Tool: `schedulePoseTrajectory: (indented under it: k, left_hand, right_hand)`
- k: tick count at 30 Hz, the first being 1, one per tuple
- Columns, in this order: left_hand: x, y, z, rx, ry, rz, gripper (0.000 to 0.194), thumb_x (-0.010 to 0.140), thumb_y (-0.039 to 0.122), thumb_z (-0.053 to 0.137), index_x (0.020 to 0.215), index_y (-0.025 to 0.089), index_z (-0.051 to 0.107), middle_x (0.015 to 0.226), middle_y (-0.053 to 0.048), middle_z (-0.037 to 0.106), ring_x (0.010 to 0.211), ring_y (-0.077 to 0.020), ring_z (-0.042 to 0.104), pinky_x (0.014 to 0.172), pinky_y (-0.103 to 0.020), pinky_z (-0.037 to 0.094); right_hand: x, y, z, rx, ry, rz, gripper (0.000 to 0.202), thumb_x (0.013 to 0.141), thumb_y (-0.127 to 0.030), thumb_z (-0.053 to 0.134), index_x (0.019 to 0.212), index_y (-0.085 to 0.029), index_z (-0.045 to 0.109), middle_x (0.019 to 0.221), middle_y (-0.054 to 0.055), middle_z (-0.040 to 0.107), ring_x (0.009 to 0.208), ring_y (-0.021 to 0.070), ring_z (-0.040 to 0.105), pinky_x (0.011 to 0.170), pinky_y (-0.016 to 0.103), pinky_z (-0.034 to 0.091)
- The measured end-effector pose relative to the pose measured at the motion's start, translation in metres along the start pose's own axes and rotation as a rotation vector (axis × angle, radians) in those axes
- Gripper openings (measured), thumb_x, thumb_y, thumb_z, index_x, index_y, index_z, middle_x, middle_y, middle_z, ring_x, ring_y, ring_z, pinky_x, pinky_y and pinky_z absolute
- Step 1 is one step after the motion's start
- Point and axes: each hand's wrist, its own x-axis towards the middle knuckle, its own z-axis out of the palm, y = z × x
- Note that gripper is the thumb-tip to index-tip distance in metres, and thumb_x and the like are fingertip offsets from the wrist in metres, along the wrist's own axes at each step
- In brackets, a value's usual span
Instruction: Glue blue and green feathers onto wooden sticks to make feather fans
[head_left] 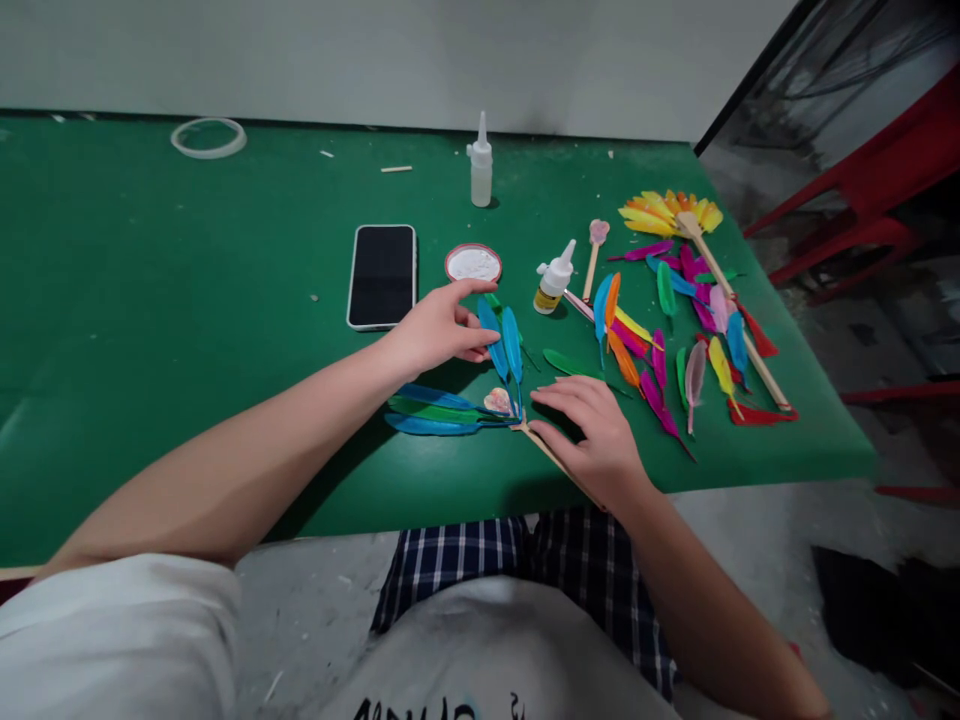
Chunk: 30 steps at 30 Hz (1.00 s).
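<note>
My left hand (450, 325) reaches over a feather fan piece, its index finger stretched out and its thumb against a blue feather (493, 335), which looks pinched lightly against the curled fingers. Another blue feather (513, 345) stands close by. From the same wooden stick (559, 460) more blue and green feathers (435, 410) spread left, around a patterned heart-shaped head (498, 401). Beside the stick, my right hand (592, 430) lies low with its thumb and fingers apart, the thumb tip close to the feather bases. A loose green feather (570, 363) lies just beyond its fingers.
Behind my hands are a phone (382, 277), a round lid with white stuff (473, 264) and two glue bottles (553, 281) (481, 170). Loose coloured feathers (660, 360), a bare stick (595, 258) and a yellow feather fan (671, 215) lie right. A tape ring (208, 139) is far left.
</note>
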Motion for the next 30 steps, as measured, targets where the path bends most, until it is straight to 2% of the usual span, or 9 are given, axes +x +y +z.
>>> schedulePoseTrajectory:
  k: [4, 9, 16, 21, 24, 30]
  left_hand:
    - [0.000, 0.000, 0.001, 0.006, -0.017, 0.023, 0.056, 0.067, 0.012, 0.067, 0.119, 0.017, 0.046, 0.053, 0.005, 0.052, 0.050, -0.0153, 0.062, 0.053, -0.033, 0.056]
    - [-0.001, 0.007, 0.002, 0.009, 0.019, -0.097, 0.058, 0.068, 0.009, 0.065, 0.121, 0.016, 0.044, 0.052, 0.006, 0.051, 0.051, -0.0139, 0.062, 0.056, -0.030, 0.056]
    - [-0.004, 0.017, -0.004, 0.003, 0.010, -0.141, 0.054, 0.070, 0.010, 0.065, 0.120, 0.016, 0.045, 0.055, 0.005, 0.053, 0.052, -0.0108, 0.060, 0.057, -0.026, 0.055]
    - [-0.004, 0.015, -0.005, -0.001, 0.011, -0.138, 0.053, 0.070, 0.012, 0.065, 0.120, 0.016, 0.046, 0.055, 0.004, 0.054, 0.054, -0.0118, 0.061, 0.059, -0.027, 0.054]
    - [-0.002, 0.013, -0.008, 0.008, -0.004, -0.139, 0.053, 0.072, 0.014, 0.064, 0.121, 0.016, 0.045, 0.057, 0.002, 0.057, 0.055, -0.0126, 0.061, 0.060, -0.027, 0.054]
    - [0.001, 0.011, -0.015, 0.007, 0.037, -0.143, 0.053, 0.072, 0.014, 0.063, 0.122, 0.015, 0.044, 0.058, 0.001, 0.058, 0.057, -0.0132, 0.062, 0.060, -0.027, 0.054]
  right_hand:
    - [0.000, 0.000, 0.004, 0.022, 0.000, 0.005, 0.021, 0.076, -0.030, 0.059, 0.096, -0.023, 0.063, 0.093, 0.004, 0.065, 0.095, 0.0202, 0.053, 0.087, 0.039, 0.044]
    - [-0.002, 0.001, 0.001, 0.044, 0.096, 0.032, 0.019, 0.077, -0.024, 0.058, 0.095, -0.023, 0.063, 0.090, 0.004, 0.066, 0.092, 0.0189, 0.055, 0.086, 0.038, 0.045]
    - [-0.002, 0.003, 0.000, 0.064, 0.170, 0.092, 0.014, 0.078, -0.022, 0.057, 0.090, -0.022, 0.064, 0.086, 0.004, 0.066, 0.086, 0.0175, 0.057, 0.081, 0.036, 0.047]
    - [-0.002, 0.002, -0.001, 0.088, 0.180, 0.130, 0.013, 0.079, -0.022, 0.056, 0.089, -0.022, 0.064, 0.086, 0.003, 0.066, 0.086, 0.0167, 0.057, 0.081, 0.035, 0.047]
    - [-0.002, 0.002, -0.002, 0.093, 0.230, 0.165, 0.013, 0.079, -0.021, 0.055, 0.089, -0.022, 0.064, 0.086, 0.003, 0.066, 0.086, 0.0164, 0.057, 0.081, 0.035, 0.047]
    - [-0.004, 0.004, -0.004, 0.143, 0.323, 0.287, 0.014, 0.080, -0.022, 0.053, 0.089, -0.022, 0.064, 0.087, 0.002, 0.065, 0.084, 0.0149, 0.058, 0.079, 0.033, 0.047]
